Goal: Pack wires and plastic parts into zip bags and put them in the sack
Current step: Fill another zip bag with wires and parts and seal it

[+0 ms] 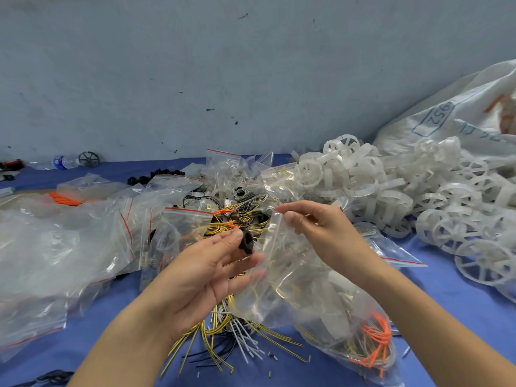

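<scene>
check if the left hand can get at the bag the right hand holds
Probably yes: the left hand, holding a black part, sits right beside the zip bag, nothing between.

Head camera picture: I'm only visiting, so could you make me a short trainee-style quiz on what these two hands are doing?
1. True or false: the left hand holds a small black plastic part.
2. What does the right hand pinch? A: a pair of scissors. B: the mouth of a clear zip bag. C: a roll of tape.
3. Fill in: in this view the white sack lies on the far ____ side of the table, behind the pile of white plastic wheels.
Key: 1 true; 2 B; 3 right.
</scene>
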